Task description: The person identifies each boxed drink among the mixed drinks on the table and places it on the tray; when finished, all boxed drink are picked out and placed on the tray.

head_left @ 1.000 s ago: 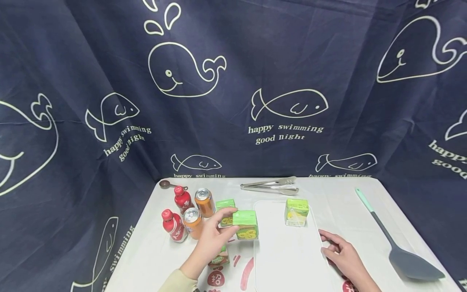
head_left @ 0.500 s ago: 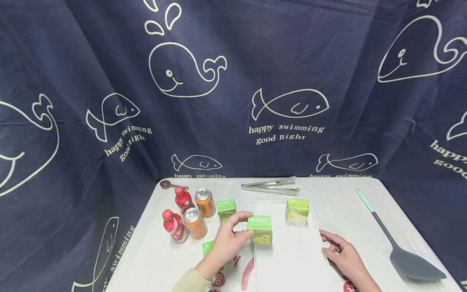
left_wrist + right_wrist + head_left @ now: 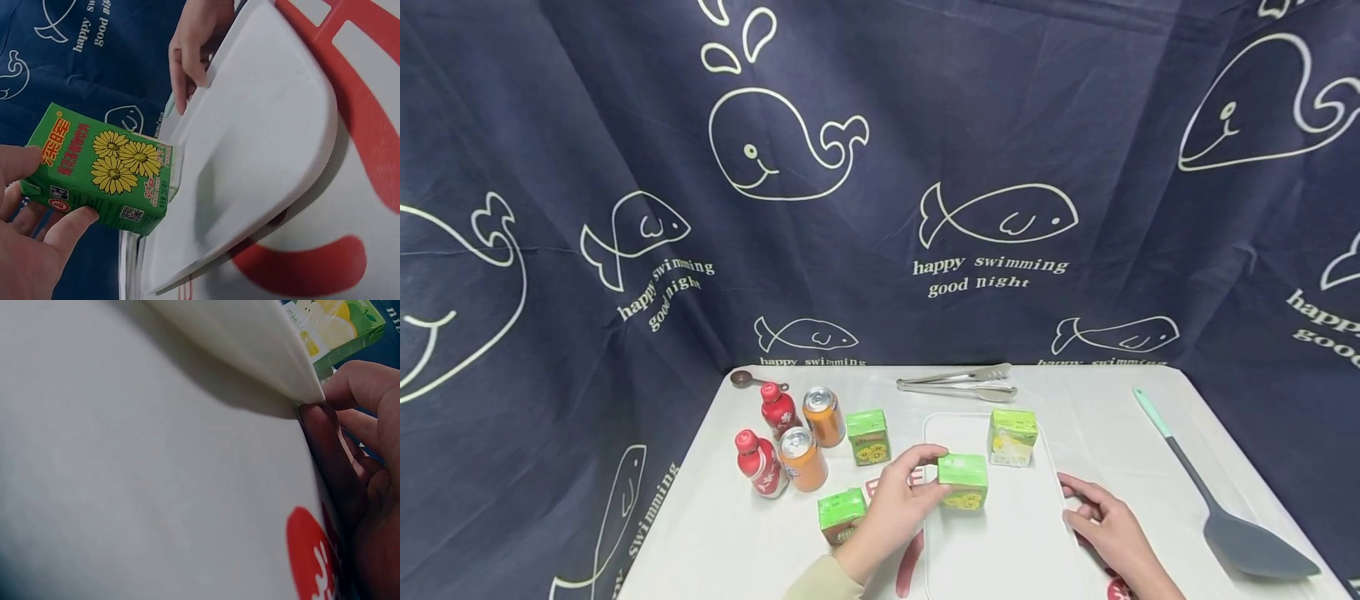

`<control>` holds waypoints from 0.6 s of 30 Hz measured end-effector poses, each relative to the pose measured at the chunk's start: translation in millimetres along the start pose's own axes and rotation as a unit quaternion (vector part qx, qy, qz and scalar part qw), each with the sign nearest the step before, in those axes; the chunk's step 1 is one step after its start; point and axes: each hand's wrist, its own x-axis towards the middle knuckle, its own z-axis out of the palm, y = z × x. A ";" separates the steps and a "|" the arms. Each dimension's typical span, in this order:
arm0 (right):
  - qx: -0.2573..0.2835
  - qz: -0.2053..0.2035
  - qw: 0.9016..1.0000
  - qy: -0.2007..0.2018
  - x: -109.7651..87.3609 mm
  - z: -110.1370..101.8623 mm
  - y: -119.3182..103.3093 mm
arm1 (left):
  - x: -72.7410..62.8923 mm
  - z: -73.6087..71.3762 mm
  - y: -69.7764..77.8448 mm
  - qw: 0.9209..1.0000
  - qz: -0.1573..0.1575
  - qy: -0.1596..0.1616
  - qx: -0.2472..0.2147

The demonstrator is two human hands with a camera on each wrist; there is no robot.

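Note:
My left hand grips a green carton printed with yellow flowers, thumb and fingers round its sides. In the left wrist view the carton hangs at the left edge of a white board, tilted. A second green carton stands upright at the far end of the white board. My right hand holds the board's right edge; the right wrist view shows its fingers tucked at the board's lip.
Left of the board stand two red bottles, two orange cans and two more green cartons. Metal tongs and a small spoon lie at the back. A grey spatula lies at the right. Dark curtain surrounds the table.
My left hand has carried the flowered carton rightward and nearer, from beside the cans to over the board's left part. The right hand has stayed in place.

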 end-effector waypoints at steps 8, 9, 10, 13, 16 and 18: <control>-0.004 0.001 1.000 0.001 1.3 0.9 1.2 | 6.9 17.6 -11.7 1.000 -0.001 0.000 0.001; -0.004 0.000 1.000 0.001 1.2 0.9 1.2 | 7.6 19.4 -13.8 1.000 -0.001 0.000 0.004; -0.005 -0.001 1.000 0.002 0.9 0.8 1.3 | 8.2 21.4 -15.7 1.000 -0.001 0.000 0.008; -0.006 -0.002 1.000 0.004 0.4 0.8 1.2 | 10.2 28.4 -19.9 1.000 -0.001 -0.001 0.007; -0.008 -0.001 1.000 0.003 0.3 0.8 1.0 | 12.0 35.9 -21.1 1.000 0.002 -0.001 0.005; -0.009 0.001 1.000 0.002 0.5 0.7 1.0 | 12.9 40.8 -21.0 1.000 0.003 0.001 0.005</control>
